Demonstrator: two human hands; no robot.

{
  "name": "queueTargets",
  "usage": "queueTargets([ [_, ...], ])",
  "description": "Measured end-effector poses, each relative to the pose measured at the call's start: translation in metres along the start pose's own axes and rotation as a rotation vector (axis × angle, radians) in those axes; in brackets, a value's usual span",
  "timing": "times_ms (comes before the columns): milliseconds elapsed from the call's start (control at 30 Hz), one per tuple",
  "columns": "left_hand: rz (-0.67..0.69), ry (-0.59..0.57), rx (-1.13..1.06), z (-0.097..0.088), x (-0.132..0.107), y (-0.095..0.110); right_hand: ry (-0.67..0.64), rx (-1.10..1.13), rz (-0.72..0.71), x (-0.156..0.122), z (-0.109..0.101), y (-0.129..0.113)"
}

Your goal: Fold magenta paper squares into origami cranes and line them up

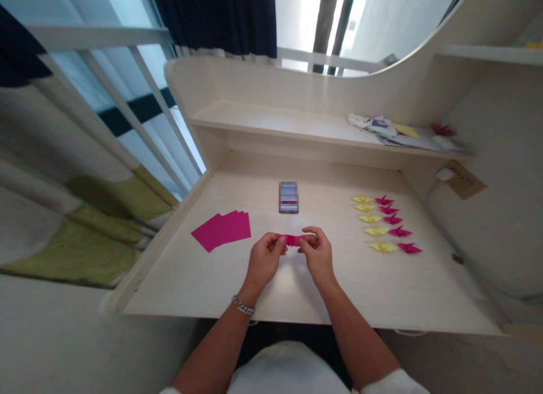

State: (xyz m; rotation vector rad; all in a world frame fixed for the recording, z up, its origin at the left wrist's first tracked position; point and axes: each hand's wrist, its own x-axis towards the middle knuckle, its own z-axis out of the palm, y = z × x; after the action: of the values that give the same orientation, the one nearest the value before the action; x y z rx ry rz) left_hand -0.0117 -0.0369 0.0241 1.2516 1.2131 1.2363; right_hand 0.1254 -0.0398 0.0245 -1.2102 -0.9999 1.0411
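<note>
Between my two hands a folded piece of pink paper (292,240) is held above the desk. My left hand (263,258) pinches its left end between thumb and fingers. At its right end my right hand (317,255) grips it the same way, with one finger lifted off. The paper's ends are partly hidden by my fingers. Several flat pink paper sheets (224,230) lie fanned out to the left of my hands. On the right stand a column of yellow folded paper cranes (370,219) and a column of pink folded paper cranes (400,231).
A phone-like device (288,197) with a blurred screen lies beyond my hands on the pale desk (178,286). Behind it runs a shelf (275,122) bearing papers (382,127) and a dark red folded piece (442,129). A cable (441,230) hangs at the right wall.
</note>
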Motion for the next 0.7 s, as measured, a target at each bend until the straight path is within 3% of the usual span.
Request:
queueTargets([
  [200, 0.067, 0.014, 0.077, 0.004, -0.006, 0.006, -0.131, -0.258, -0.042, 0.001, -0.002, -0.004],
  [400, 0.049, 0.021, 0.075, 0.001, -0.007, 0.004, -0.402, -0.388, -0.027, 0.003, -0.01, -0.004],
  [567, 0.022, -0.147, 0.16, -0.008, -0.003, 0.008, -0.538, -0.43, -0.081, 0.002, -0.016, -0.013],
  [700, 0.007, -0.297, 0.125, -0.013, -0.001, 0.014, -0.586, -0.335, -0.051, 0.003, -0.017, -0.013],
])
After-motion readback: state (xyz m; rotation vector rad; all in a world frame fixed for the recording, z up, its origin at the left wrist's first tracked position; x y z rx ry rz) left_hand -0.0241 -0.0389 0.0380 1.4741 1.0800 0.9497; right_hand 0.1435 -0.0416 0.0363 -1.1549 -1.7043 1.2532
